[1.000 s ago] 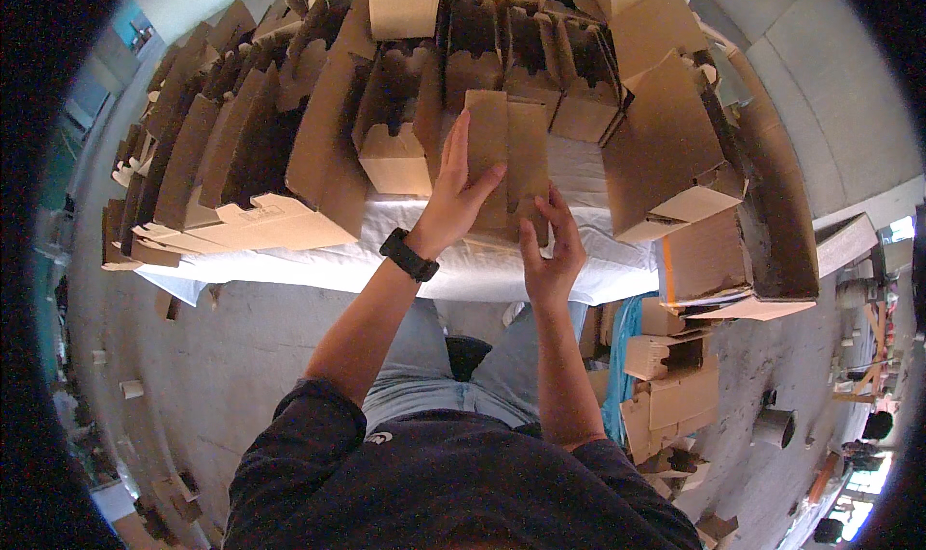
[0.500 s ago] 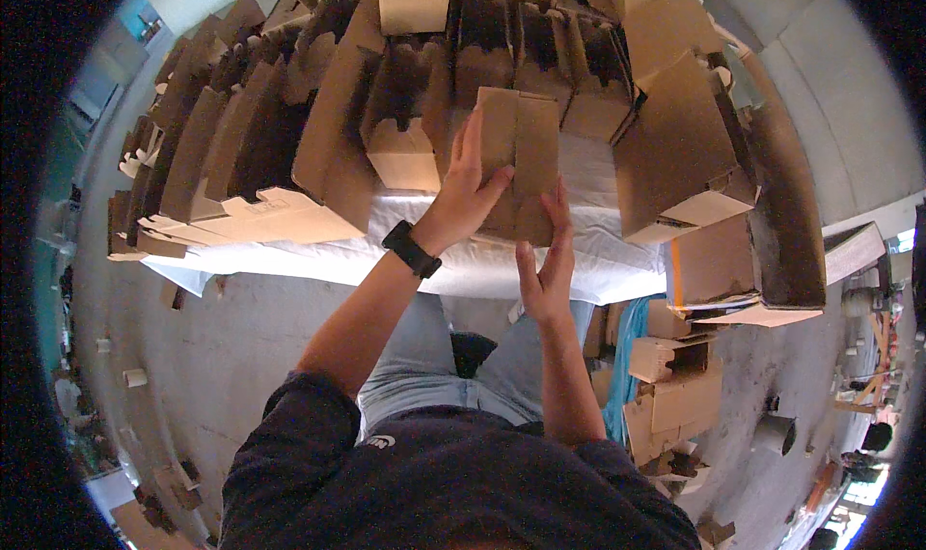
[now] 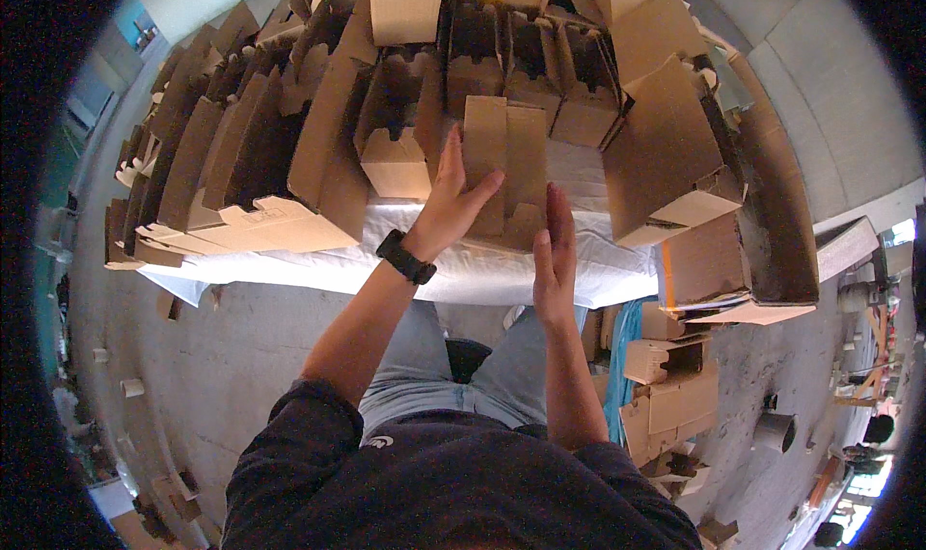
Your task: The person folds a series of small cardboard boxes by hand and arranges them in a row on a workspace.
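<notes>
Left hand point(image 3: 448, 206) rests spread against the cardboard box point(image 3: 526, 154). Right hand point(image 3: 556, 265), now straightened from its curl, lies open alongside, so both flank it.

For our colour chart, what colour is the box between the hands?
The box is brown, best in the head view.

Centre of frame, narrow brown rectangular cardboard box point(image 3: 518, 164) between bare left hand point(image 3: 448, 207) and bare right hand point(image 3: 557, 265).
</notes>
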`<state>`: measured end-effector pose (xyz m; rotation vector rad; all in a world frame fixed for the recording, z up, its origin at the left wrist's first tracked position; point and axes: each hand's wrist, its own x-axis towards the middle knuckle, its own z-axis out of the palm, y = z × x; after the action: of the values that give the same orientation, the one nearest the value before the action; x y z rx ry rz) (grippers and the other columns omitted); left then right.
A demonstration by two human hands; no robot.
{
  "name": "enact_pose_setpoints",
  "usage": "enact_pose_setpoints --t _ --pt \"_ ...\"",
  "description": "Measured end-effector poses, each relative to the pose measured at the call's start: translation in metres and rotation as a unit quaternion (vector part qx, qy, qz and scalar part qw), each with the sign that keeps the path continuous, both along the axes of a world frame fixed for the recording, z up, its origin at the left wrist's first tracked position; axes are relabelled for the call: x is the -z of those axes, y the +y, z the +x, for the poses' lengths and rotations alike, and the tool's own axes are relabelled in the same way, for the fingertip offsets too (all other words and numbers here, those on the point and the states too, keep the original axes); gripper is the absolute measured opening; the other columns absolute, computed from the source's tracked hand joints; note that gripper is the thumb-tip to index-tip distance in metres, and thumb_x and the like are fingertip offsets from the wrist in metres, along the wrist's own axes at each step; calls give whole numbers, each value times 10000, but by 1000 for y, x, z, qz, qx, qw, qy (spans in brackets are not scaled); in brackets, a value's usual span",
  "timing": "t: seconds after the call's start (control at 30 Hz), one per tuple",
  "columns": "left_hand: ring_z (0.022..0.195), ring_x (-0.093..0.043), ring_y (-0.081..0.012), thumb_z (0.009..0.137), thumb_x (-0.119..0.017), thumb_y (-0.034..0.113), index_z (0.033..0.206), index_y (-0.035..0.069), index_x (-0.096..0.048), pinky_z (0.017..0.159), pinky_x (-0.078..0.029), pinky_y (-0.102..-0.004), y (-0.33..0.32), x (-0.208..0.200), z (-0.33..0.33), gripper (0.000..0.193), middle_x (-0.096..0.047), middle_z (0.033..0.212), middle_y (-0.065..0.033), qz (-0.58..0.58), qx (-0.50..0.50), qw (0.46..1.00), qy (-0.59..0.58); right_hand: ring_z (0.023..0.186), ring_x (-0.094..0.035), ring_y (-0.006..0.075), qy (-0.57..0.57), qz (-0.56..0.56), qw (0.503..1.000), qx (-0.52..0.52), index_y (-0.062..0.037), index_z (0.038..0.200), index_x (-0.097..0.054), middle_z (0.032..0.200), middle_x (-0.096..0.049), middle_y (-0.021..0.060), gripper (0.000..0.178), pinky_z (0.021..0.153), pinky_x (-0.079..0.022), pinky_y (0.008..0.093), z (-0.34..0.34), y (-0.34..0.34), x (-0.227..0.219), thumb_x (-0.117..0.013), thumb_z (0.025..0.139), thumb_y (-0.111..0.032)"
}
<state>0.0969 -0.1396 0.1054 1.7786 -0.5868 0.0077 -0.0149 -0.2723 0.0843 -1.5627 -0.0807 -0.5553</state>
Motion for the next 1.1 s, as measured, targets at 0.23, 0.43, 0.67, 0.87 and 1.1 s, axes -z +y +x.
enact_pose_setpoints --t 0.23,0.43,0.67,0.87,1.1 --pt "1305 -316 -434 878 -598 245 1416 -124 -64 1087 -285 -412 -6 16 0 843 -293 1402 -320 85 -44 989 -110 1351 -309 249 40 -44 998 35 44 1429 -259 1469 -317 168 537 1109 -220 339 -2 7 10 -475 960 -106" --pt "1320 -283 -446 918 -548 320 1412 -135 -23 1102 -262 -417 3 4 5 852 -236 1405 -357 163 3 984 -67 1355 -310 261 23 -170 983 61 38 1445 -199 1474 -302 176 617 1104 -240 350 -4 13 4 -519 947 -133" --pt "1376 -188 -418 936 -521 362 1427 -110 -4 1128 -198 -407 11 5 8 856 -194 1444 -326 77 19 996 -39 1365 -316 267 24 -157 986 -47 -31 1478 -164 1488 -290 155 885 1086 -309 381 0 -10 -5 -714 785 -51" --pt "1370 -227 -406 936 -523 341 1431 -98 -24 1120 -222 -415 6 -8 -4 829 -200 1455 -309 129 57 989 -37 1347 -354 259 74 -145 985 -52 -66 1476 -206 1471 -342 123 1105 1016 -426 401 17 -39 -2 -864 589 -46" --pt "1371 -233 -401 937 -518 321 1430 -99 -21 1116 -240 -393 6 0 5 817 -184 1461 -311 114 54 991 -40 1323 -391 257 71 -176 981 -38 -70 1477 -207 1465 -359 127 1110 976 -467 408 25 -36 -8 -864 583 -41"
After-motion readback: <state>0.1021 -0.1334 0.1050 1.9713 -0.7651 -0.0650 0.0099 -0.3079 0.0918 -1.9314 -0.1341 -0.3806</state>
